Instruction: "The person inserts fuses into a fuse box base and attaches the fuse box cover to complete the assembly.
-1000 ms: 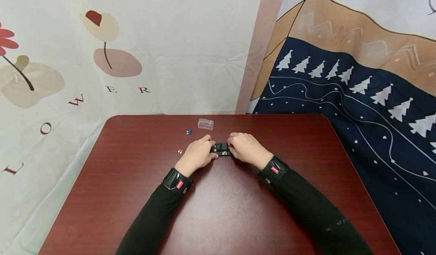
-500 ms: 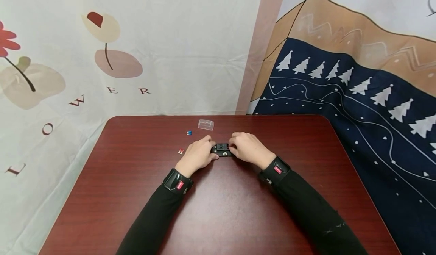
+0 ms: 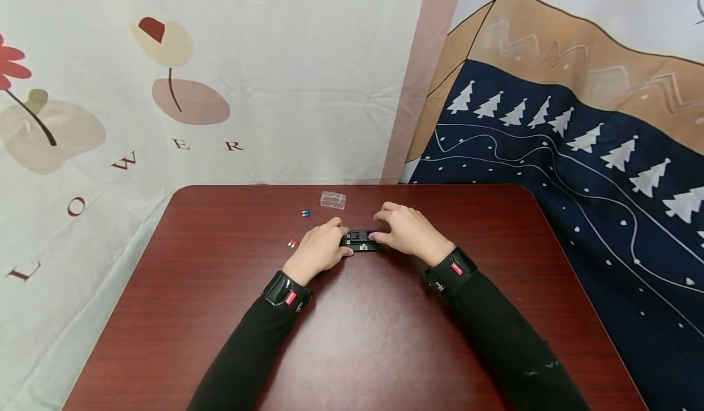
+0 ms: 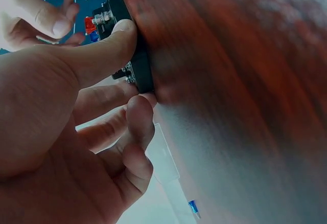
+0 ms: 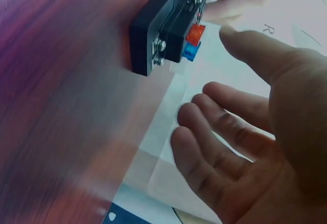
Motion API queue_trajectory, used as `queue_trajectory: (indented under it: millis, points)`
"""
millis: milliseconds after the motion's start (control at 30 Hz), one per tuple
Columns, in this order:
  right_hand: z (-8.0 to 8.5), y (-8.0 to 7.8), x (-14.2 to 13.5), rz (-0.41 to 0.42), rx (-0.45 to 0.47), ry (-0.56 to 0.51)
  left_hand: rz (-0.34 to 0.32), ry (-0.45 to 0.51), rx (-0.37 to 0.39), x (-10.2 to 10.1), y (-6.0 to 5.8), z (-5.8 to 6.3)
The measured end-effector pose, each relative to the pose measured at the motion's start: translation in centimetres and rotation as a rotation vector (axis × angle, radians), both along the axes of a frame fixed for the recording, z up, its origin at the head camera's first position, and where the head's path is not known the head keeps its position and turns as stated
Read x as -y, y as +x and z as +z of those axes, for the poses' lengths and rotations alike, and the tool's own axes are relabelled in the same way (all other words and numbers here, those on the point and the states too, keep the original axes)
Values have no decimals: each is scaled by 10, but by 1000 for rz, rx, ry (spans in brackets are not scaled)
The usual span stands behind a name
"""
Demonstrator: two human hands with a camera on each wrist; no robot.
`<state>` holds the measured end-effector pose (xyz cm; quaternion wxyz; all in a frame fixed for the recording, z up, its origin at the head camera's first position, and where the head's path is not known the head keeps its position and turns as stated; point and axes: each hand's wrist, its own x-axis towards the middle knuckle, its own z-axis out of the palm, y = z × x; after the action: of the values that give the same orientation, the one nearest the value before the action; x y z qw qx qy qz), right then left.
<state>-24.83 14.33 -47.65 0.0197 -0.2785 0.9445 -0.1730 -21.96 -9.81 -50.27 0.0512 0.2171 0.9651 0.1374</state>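
A black fuse block (image 3: 360, 247) with metal screw terminals lies on the table between my hands. My left hand (image 3: 320, 246) grips its left end, with the thumb (image 4: 122, 40) on the near side and fingers at the far side. A red blade fuse (image 5: 195, 34) and a blue blade fuse (image 5: 191, 51) sit side by side in the block near its right end. My right hand (image 3: 409, 231) is beside that end with fingers spread and nothing between them; in the right wrist view its thumb and fingers (image 5: 191, 155) are apart from the fuses.
Left of the block, a loose red fuse (image 3: 292, 242) and a loose blue fuse (image 3: 305, 213) lie on the brown table (image 3: 352, 338). Behind them stands a small clear plastic box (image 3: 332, 200). Printed cloth (image 3: 319, 93) hangs behind the table.
My right hand has let go at the block's right end, opened its fingers and drawn back slightly to the right. The left hand stays on the block.
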Motion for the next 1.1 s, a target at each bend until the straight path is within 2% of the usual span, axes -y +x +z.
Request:
queue_trajectory:
  millis: [167,433,733,1100]
  points:
    - [-1,-1,-4,-22,46,24,6,3,11,-1,1,1]
    - [-7,0,-5,2,127,57,6,-4,17,-2,0,1]
    - [-16,1,-5,17,153,87,-2,-5,14,-3,0,1]
    - [-18,1,0,-8,202,70,-8,-18,-5,-2,1,1]
